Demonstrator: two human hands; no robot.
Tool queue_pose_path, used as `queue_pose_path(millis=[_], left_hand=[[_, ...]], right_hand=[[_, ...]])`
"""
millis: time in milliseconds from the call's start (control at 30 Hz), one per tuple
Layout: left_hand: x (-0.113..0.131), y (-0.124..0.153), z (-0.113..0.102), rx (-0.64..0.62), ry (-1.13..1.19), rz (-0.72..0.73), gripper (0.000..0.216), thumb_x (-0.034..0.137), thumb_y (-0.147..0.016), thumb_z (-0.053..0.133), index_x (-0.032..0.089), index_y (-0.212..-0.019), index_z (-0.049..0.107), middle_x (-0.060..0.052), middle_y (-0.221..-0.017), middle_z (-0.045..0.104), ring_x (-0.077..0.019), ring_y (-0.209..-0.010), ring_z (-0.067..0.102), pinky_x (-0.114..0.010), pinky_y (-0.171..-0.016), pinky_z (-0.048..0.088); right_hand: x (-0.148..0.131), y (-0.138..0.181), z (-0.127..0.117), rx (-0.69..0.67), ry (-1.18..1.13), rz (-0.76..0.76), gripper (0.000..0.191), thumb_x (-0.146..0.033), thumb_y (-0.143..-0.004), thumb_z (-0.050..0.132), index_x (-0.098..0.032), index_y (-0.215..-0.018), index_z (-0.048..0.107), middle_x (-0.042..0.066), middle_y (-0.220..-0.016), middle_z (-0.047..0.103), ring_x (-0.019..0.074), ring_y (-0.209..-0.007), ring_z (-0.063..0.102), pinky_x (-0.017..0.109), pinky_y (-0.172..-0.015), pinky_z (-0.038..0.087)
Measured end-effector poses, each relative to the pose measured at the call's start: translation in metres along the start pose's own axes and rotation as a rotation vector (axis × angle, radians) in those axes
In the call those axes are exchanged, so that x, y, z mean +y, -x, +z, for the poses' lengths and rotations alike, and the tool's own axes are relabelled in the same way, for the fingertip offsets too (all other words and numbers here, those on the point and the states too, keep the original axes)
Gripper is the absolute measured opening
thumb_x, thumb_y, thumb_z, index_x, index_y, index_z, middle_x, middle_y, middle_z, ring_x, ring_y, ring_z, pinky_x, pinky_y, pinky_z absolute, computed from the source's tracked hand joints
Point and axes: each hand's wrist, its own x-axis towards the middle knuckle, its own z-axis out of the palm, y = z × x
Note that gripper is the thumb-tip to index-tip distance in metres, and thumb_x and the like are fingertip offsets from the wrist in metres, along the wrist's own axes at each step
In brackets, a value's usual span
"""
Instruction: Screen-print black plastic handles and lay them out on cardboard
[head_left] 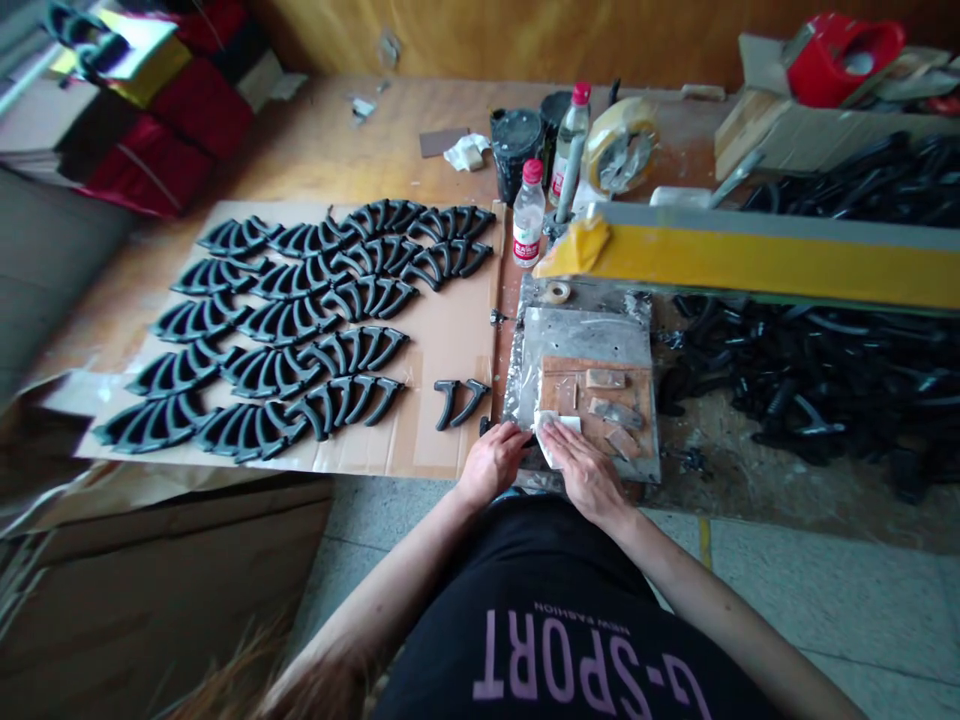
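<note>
My left hand point(495, 462) is closed at the front edge of the bench, its fingers pinched round a black curved part that is mostly hidden by them. Close beside it, my right hand point(583, 468) has its fingers pressed together over a white cloth point(548, 452). The cloth lies between my fingers and the near corner of a small brown board point(556, 373). On that board sit several small worn blocks point(606, 379). Left of my hands, two black curved parts point(459, 398) rest on a cardboard sheet point(442, 330).
Rows of similar black parts point(259, 425) cover much of the cardboard. To the right, a loose heap of black parts point(787, 390) lies beneath a yellow-faced beam point(765, 262). Behind stand water bottles point(528, 225), a dark pot point(516, 150) and a tape roll point(622, 145).
</note>
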Motion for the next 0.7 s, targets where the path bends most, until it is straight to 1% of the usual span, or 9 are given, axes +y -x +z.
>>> queue_pose_path(millis=[100,233,333,400,467,533,600,700], left_hand=[[0.0,-0.001,-0.001,-0.006,-0.007,0.016,0.02,0.024,-0.092,0.051,0.017,-0.105,0.065,-0.006,-0.091,0.061,-0.0163,-0.084,0.059,-0.028,-0.08,0.051],[0.001,-0.001,-0.002,-0.011,-0.014,0.008,0.021,0.025,-0.093,0.05,0.017,-0.104,0.065,-0.007,-0.09,0.061,-0.0165,-0.084,0.059,-0.028,-0.08,0.051],[0.0,0.0,0.0,-0.005,-0.012,-0.005,0.021,0.025,-0.092,0.051,0.018,-0.106,0.065,-0.007,-0.092,0.062,-0.0168,-0.086,0.06,-0.029,-0.082,0.052],[0.0,0.0,0.002,0.001,-0.01,-0.011,0.021,0.025,-0.092,0.052,0.018,-0.107,0.065,-0.007,-0.093,0.062,-0.0168,-0.088,0.061,-0.029,-0.082,0.052],[0.0,0.0,0.003,0.003,-0.004,-0.013,0.022,0.026,-0.092,0.053,0.018,-0.108,0.065,-0.006,-0.094,0.062,-0.0167,-0.088,0.061,-0.029,-0.083,0.052],[0.0,0.0,0.003,0.005,-0.003,-0.015,0.022,0.026,-0.091,0.054,0.018,-0.108,0.065,-0.006,-0.093,0.062,-0.0168,-0.087,0.061,-0.029,-0.082,0.052],[0.0,0.0,0.002,0.006,0.002,-0.018,0.022,0.026,-0.091,0.054,0.018,-0.109,0.065,-0.006,-0.093,0.062,-0.0169,-0.087,0.061,-0.028,-0.081,0.052],[0.001,0.0,-0.004,-0.01,0.034,-0.032,0.021,0.026,-0.09,0.056,0.019,-0.107,0.065,-0.005,-0.092,0.062,-0.0163,-0.087,0.062,-0.027,-0.079,0.052]], right_hand=[[-0.002,-0.006,-0.005,-0.009,-0.006,0.008,0.058,-0.004,-0.089,0.032,-0.019,-0.145,0.038,0.005,-0.145,0.047,0.0191,-0.135,0.042,0.04,-0.114,0.037],[-0.005,-0.018,-0.004,0.001,-0.04,0.033,0.055,-0.004,-0.088,0.032,-0.014,-0.141,0.045,0.009,-0.143,0.049,0.02,-0.134,0.043,0.04,-0.114,0.037],[-0.007,-0.008,-0.007,-0.009,-0.099,0.053,0.057,-0.002,-0.086,0.031,-0.015,-0.14,0.047,0.008,-0.142,0.05,0.0198,-0.133,0.045,0.04,-0.113,0.039],[-0.009,0.004,-0.015,-0.027,-0.153,0.082,0.056,-0.003,-0.086,0.033,-0.017,-0.137,0.051,0.008,-0.139,0.054,0.0198,-0.129,0.049,0.039,-0.111,0.041],[-0.01,0.012,-0.027,-0.026,-0.211,0.164,0.05,-0.007,-0.087,0.036,-0.019,-0.13,0.058,0.007,-0.13,0.062,0.0202,-0.12,0.057,0.038,-0.105,0.046],[-0.008,0.015,-0.04,0.035,-0.254,0.298,0.04,-0.014,-0.089,0.038,-0.021,-0.119,0.063,0.007,-0.117,0.069,0.0214,-0.108,0.064,0.039,-0.096,0.051],[-0.004,0.014,-0.049,0.139,-0.298,0.441,0.034,-0.022,-0.091,0.039,-0.02,-0.111,0.066,0.008,-0.109,0.071,0.023,-0.101,0.066,0.04,-0.092,0.052],[0.006,0.014,-0.055,0.245,-0.447,0.605,0.033,-0.033,-0.091,0.04,-0.017,-0.105,0.065,0.009,-0.103,0.071,0.0234,-0.094,0.066,0.039,-0.086,0.052]])
